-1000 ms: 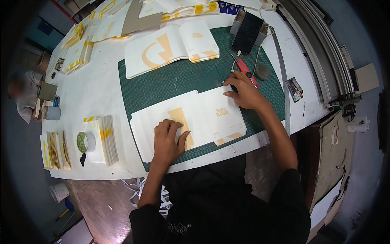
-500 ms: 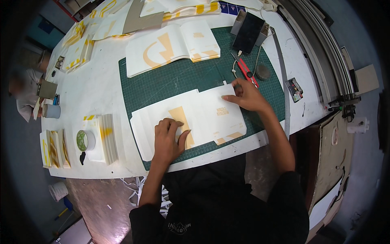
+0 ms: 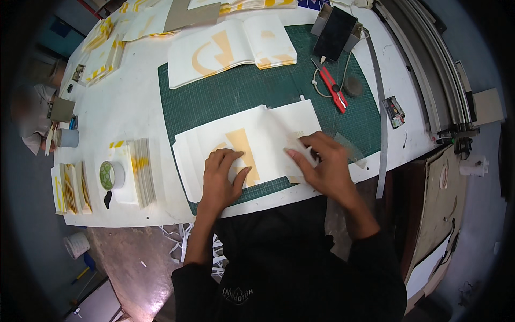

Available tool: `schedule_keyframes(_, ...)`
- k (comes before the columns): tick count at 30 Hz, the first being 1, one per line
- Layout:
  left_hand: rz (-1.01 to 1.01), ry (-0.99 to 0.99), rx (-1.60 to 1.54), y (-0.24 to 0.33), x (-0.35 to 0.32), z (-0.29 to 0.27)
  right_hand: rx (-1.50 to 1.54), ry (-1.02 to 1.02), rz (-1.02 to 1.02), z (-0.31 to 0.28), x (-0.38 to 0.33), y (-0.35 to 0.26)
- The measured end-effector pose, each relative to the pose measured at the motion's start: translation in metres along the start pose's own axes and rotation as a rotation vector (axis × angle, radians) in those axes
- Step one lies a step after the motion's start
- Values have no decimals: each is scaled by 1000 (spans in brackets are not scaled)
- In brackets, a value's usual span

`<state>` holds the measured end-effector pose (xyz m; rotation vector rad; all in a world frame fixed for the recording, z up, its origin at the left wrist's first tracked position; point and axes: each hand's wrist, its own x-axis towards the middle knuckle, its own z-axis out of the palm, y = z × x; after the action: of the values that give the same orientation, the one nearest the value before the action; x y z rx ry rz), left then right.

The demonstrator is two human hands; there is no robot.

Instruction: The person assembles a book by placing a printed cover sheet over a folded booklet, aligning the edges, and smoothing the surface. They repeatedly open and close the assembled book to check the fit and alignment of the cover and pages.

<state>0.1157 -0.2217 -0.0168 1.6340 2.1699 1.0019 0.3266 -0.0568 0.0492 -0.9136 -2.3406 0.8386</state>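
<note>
A person's two hands are at work over some white papers (image 3: 201, 137) with light orange shapes on them. The papers lie on the near part of a green cutting mat (image 3: 214, 110), and the mat lies on a big white worktop (image 3: 142, 102).

The left hand (image 3: 220, 174) rests on the papers, next to a tall orange shape. Its fingers are bent and its thumb is apart from them, so it is not squeezing anything. The right hand (image 3: 328, 163) pinches a white page (image 3: 273, 142) between thumb and fingers, near the right end of the papers. That page is bent up and looks blurry, and more white paper shows beside it.

Behind the papers, a big open book (image 3: 212, 53) with orange shapes lies partly on the mat. To the right of the book, a red cutter (image 3: 337, 96) lies on the mat, just beside a round grey thing (image 3: 352, 86). A dark phone (image 3: 336, 33) leans on a stand behind the cutter. A long metal ruler (image 3: 375, 86) lies along the mat's right side.

On the left, a round roll (image 3: 120, 177) sits on a stack of paper (image 3: 140, 172). Another person (image 3: 40, 110) is past the worktop's left edge.
</note>
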Motion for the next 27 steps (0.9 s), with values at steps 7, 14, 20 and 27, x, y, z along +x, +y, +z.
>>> schedule_keyframes(7, -2, 49, -53, -3, -2, 3, 49, 15, 63, -2, 2, 16)
schedule_keyframes(14, 6, 66, -51, -4, -3, 6, -60, -18, 411, -10, -4, 55)
schedule_keyframes(20, -19, 47, -64, 2, 0, 2, -402, 170, 260, 14, -19, 65)
schedule_keyframes(27, -13, 46, -51, 3, 0, 5, -346, 112, 551, 18, -10, 46)
